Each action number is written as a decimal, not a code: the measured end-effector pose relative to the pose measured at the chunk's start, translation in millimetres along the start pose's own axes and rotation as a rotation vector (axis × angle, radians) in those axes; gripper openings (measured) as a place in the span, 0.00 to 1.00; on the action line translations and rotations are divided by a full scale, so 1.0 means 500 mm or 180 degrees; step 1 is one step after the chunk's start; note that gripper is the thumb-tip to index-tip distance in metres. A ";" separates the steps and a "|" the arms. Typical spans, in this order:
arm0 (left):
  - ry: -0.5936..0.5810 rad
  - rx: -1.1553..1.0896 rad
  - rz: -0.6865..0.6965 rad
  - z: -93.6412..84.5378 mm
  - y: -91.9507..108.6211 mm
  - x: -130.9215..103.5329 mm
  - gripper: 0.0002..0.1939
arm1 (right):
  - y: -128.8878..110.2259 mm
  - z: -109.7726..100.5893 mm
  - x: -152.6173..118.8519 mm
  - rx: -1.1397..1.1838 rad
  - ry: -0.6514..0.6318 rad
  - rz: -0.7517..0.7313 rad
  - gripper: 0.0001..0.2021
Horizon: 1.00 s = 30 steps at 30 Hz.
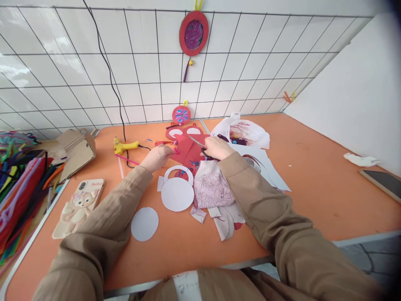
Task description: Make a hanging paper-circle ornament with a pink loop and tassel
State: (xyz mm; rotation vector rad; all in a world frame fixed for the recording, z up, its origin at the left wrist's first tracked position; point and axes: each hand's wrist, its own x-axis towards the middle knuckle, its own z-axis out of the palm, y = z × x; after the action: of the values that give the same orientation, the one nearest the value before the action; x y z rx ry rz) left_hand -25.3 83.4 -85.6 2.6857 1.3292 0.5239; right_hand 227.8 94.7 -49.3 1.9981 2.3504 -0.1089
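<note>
My right hand (216, 147) grips a pair of scissors (196, 141), whose blades point left over red paper (189, 149). My left hand (158, 157) is at the left edge of that paper, fingers drawn together at a small pink piece (176, 151); its exact kind is too small to tell. Just below lie a white paper ring (169, 170) and a white paper disc (177, 195) overlapping it. A second white disc (144, 224) is nearer the front. Patterned fabric (213, 186) lies under my right forearm.
A yellow glue gun (125, 146) and a phone (79, 205) lie left; coloured pipe cleaners (21, 200) and cardboard (78, 150) are beyond. A white plastic bag (250, 129) and white sheets (272, 169) sit right. A round red ornament (194, 33) hangs on the tiled wall.
</note>
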 end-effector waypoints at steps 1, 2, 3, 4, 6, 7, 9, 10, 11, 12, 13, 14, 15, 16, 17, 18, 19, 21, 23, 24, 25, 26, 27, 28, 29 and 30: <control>-0.0030 0.0022 0.0052 0.000 0.001 0.010 0.16 | 0.001 0.001 0.002 -0.0010 -0.0013 -0.0014 0.15; -0.0068 0.0042 0.0109 -0.001 0.002 0.020 0.16 | 0.002 0.003 0.003 -0.0021 -0.0021 -0.0016 0.15; -0.0112 0.0060 0.0166 -0.001 0.003 0.030 0.16 | 0.002 0.004 0.004 -0.0034 -0.0022 -0.0003 0.16; -0.0158 0.0077 0.0219 -0.001 0.005 0.040 0.16 | 0.002 0.005 0.005 -0.0049 -0.0015 0.0020 0.16; -0.0249 0.0104 0.0296 0.003 0.008 0.056 0.15 | 0.001 0.007 0.007 -0.0082 0.0008 0.0073 0.18; -0.0290 0.0111 0.0319 0.005 0.009 0.063 0.15 | 0.001 0.007 0.007 -0.0097 0.0014 0.0092 0.19; -0.0354 0.0109 0.0334 0.012 0.009 0.071 0.15 | -0.001 0.008 0.009 -0.0119 0.0006 0.0099 0.20; -0.0377 0.0099 0.0328 0.015 0.008 0.073 0.14 | -0.001 0.009 0.009 -0.0124 -0.0007 0.0090 0.20; -0.0394 0.0084 0.0317 0.018 0.007 0.073 0.14 | -0.001 0.010 0.009 -0.0127 -0.0025 0.0077 0.21; -0.0405 0.0061 0.0299 0.020 0.005 0.074 0.14 | -0.002 0.010 0.009 -0.0128 -0.0042 0.0062 0.21; -0.0407 0.0030 0.0275 0.022 0.003 0.073 0.14 | -0.002 0.011 0.008 -0.0128 -0.0058 0.0048 0.22; -0.0400 -0.0010 0.0243 0.023 0.000 0.073 0.14 | -0.002 0.013 0.008 -0.0125 -0.0074 0.0033 0.22; -0.0382 -0.0062 0.0202 0.023 -0.002 0.073 0.14 | -0.001 0.014 0.007 -0.0119 -0.0093 0.0016 0.22; -0.0352 -0.0127 0.0150 0.023 -0.004 0.072 0.13 | -0.001 0.016 0.007 -0.0109 -0.0115 -0.0005 0.22; -0.0308 -0.0206 0.0088 0.022 -0.005 0.072 0.12 | -0.001 0.017 0.008 -0.0096 -0.0143 -0.0032 0.21; -0.0252 -0.0299 0.0016 0.020 -0.006 0.072 0.11 | 0.000 0.019 0.009 -0.0079 -0.0174 -0.0066 0.21; -0.0182 -0.0408 -0.0064 0.017 -0.007 0.072 0.10 | 0.001 0.020 0.009 -0.0056 -0.0210 -0.0105 0.20; 0.0006 -0.0673 -0.0256 0.007 -0.008 0.070 0.08 | 0.003 0.020 0.011 0.0001 -0.0271 -0.0177 0.17; 0.0251 -0.1003 -0.0497 -0.008 -0.008 0.066 0.07 | 0.007 0.016 0.012 0.0076 -0.0323 -0.0240 0.14; 0.0386 -0.1194 -0.0636 -0.016 -0.007 0.062 0.05 | 0.008 0.013 0.011 0.0123 -0.0355 -0.0276 0.11; 0.0519 -0.1405 -0.0783 -0.025 -0.005 0.058 0.03 | 0.009 0.009 0.010 0.0180 -0.0394 -0.0317 0.09; 0.0643 -0.1638 -0.0931 -0.034 -0.001 0.052 0.01 | 0.009 0.005 0.007 0.0249 -0.0435 -0.0359 0.06; 0.0754 -0.1889 -0.1071 -0.042 0.004 0.045 0.02 | 0.009 -0.001 0.003 0.0333 -0.0469 -0.0399 0.05; 0.0846 -0.2154 -0.1197 -0.049 0.010 0.037 0.05 | 0.007 -0.006 -0.001 0.0435 -0.0482 -0.0432 0.04; 0.0923 -0.2420 -0.1304 -0.056 0.019 0.029 0.07 | 0.004 -0.012 -0.007 0.0559 -0.0465 -0.0461 0.05; 0.0985 -0.2677 -0.1382 -0.061 0.029 0.021 0.09 | -0.001 -0.019 -0.013 0.0710 -0.0414 -0.0492 0.05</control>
State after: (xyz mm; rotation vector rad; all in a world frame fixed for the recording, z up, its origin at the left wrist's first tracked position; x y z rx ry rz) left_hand -19.3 80.7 -50.7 1.6373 1.2953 1.1482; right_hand 228.2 88.8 -39.4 1.8261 2.5002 -0.5129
